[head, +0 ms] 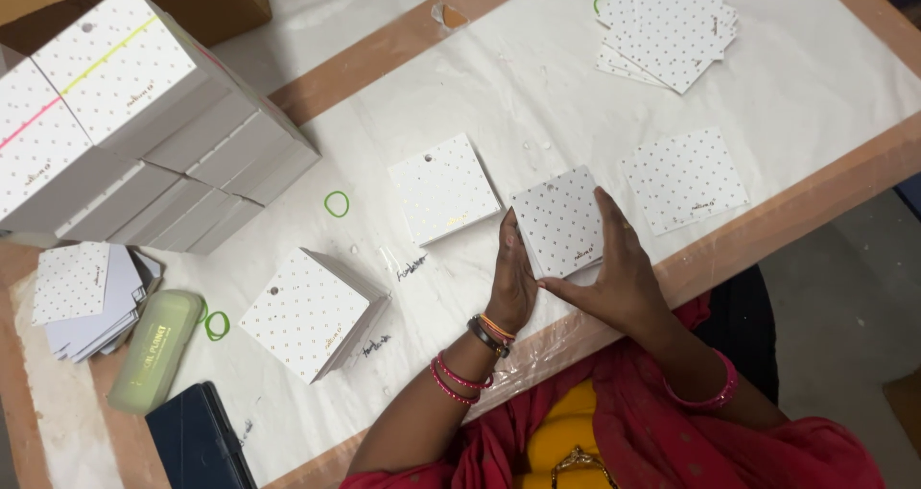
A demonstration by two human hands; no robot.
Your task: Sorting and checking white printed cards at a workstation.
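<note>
A small stack of white square cards with gold dots (559,222) lies on the white plastic-covered table (537,86) near its front edge. My left hand (511,283) presses flat against the stack's left side. My right hand (619,263) cups its right and lower sides, fingers over the top edge. Both hands square the stack between them. A similar stack (443,188) sits just to the left, and a single dotted card (684,179) lies to the right.
Tall blocks of stacked cards (125,124) fill the back left. A fanned stack (309,313), a loose pile (82,297), a green case (153,350), a dark blue case (197,441), green rubber bands (337,204) and a scattered card pile (669,30) lie around.
</note>
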